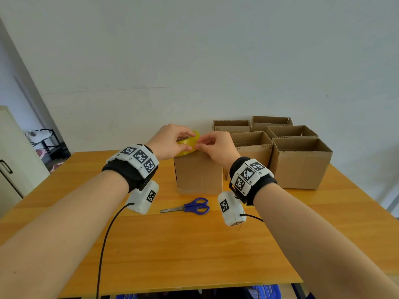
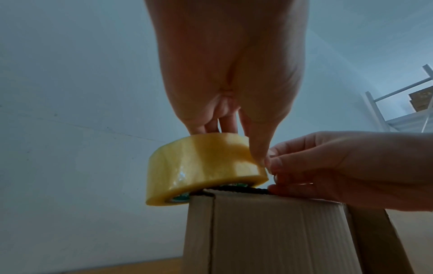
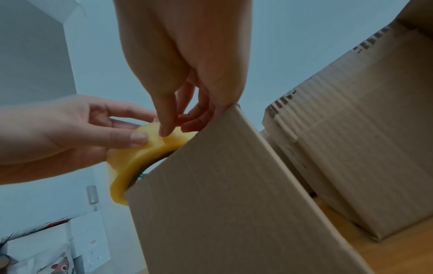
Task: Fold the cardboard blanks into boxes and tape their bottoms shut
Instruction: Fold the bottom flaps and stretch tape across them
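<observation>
Head view bright; wrist views dim, distorted

Blue-handled scissors [image 1: 190,206] are lying on the wooden table [image 1: 194,244], blades pointing left. A white cabinet [image 1: 13,160] is standing at the far left, a white shelf frame [image 2: 403,103] showing beyond.

Table [image 1: 194,244], wood top.
In front of me: one box [image 1: 198,173] at centre, scissors [image 1: 190,206] just before it, five open boxes [image 1: 300,165] clustered at the far right.
</observation>
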`<state>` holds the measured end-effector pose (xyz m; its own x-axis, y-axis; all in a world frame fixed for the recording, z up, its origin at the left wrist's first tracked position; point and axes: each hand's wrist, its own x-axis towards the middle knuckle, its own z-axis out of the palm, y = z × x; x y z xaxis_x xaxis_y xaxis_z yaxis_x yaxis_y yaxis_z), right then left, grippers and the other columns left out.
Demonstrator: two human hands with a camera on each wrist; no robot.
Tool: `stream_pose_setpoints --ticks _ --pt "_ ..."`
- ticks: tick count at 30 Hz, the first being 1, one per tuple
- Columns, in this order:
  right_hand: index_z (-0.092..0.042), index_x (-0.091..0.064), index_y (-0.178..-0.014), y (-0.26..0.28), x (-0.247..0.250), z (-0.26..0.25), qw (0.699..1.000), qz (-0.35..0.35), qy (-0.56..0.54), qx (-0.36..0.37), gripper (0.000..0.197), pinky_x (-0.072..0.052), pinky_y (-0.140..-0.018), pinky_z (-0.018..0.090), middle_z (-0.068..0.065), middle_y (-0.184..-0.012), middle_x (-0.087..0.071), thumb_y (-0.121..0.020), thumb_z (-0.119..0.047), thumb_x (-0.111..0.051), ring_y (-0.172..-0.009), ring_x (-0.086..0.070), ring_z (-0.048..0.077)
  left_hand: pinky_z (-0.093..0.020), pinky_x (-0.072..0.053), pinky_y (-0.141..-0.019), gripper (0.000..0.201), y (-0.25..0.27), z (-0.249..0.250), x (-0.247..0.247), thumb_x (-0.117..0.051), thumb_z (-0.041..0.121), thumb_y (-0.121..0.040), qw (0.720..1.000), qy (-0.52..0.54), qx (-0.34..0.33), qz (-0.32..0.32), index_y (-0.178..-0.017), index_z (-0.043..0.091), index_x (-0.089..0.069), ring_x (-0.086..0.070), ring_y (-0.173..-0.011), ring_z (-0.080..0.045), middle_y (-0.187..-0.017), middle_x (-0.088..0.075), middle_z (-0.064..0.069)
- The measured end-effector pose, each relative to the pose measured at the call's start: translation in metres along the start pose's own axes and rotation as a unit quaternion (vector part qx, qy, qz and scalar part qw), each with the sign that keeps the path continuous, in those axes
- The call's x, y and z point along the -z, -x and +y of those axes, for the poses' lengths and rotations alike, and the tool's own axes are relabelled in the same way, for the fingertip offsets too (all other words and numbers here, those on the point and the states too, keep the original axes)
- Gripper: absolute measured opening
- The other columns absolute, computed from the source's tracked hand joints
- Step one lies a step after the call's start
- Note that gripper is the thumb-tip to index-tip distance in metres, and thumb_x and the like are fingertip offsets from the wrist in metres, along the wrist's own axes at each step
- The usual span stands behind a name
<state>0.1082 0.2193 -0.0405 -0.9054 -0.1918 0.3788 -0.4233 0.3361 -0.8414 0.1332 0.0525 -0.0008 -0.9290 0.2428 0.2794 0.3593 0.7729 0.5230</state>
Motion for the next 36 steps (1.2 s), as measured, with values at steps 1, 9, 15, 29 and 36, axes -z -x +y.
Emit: stream_pose_setpoints --ticks 1,9,15,29,36 --pt "-0.013 -0.071 -0.092 0.0 -0.001 0.0 1.0 0.003 0.008 0.001 0.013 -0.054 -0.079 0.032 0.006 -0.087 -0.069 -0.081 -0.019 -0.074 -0.081 -0.062 0.014 -0.028 -0.041 -0.105 0.045 0.0 -0.001 0.0 -0.073 0.012 -0.08 1.0 0.004 -0.002 0.001 -0.123 0.015 -0.061 -0.055 -0.121 -0.019 -0.128 -0.061 -0.008" --pt "-0.014 -0.068 -0.089 -0.002 -0.002 0.002 1.0 0.02 0.006 -0.01 0.008 -0.053 -0.081 0.032 0.001 -0.087 -0.067 -0.084 -0.021 -0.07 -0.087 -0.064 0.017 -0.025 -0.037 -0.092 0.068 0.012 -0.019 0.001 -0.079 0.036 -0.072 0.998 -0.059 0.01 0.024 -0.133 0.019 -0.052 -0.053 -0.111 -0.013 -0.118 -0.06 0.002" --pt "-0.015 -0.066 -0.088 0.0 -0.002 0.004 1.0 0.027 -0.013 -0.009 0.006 -0.054 -0.085 0.035 0.0 -0.088 -0.066 -0.086 -0.02 -0.069 -0.091 -0.063 0.02 -0.04 -0.027 -0.109 0.069 0.027 -0.052 0.006 -0.071 0.022 -0.08 0.987 -0.151 0.056 -0.023 -0.141 0.021 -0.039 -0.031 -0.132 -0.026 -0.143 -0.041 -0.007" --pt "-0.021 -0.062 -0.084 0.0 0.0 0.009 0.996 0.038 -0.083 -0.022 0.007 -0.054 -0.089 0.044 0.008 -0.093 -0.069 -0.087 -0.017 -0.067 -0.092 -0.066 0.023 -0.032 -0.039 -0.099 0.048 0.017 -0.055 -0.001 -0.043 0.02 -0.1 0.992 0.034 0.045 0.113 -0.146 0.019 -0.032 -0.049 -0.127 -0.028 -0.141 -0.049 -0.008" --pt "-0.016 -0.064 -0.088 -0.001 0.001 0.01 0.993 0.027 -0.112 -0.03 0.003 -0.054 -0.09 0.044 0.012 -0.095 -0.07 -0.088 -0.016 -0.066 -0.094 -0.067 0.027 -0.019 -0.045 -0.069 0.045 0.005 -0.039 -0.004 -0.036 0.014 -0.102 0.977 0.135 0.044 0.159 -0.144 0.025 -0.027 -0.06 -0.077 -0.013 -0.096 -0.065 -0.007"
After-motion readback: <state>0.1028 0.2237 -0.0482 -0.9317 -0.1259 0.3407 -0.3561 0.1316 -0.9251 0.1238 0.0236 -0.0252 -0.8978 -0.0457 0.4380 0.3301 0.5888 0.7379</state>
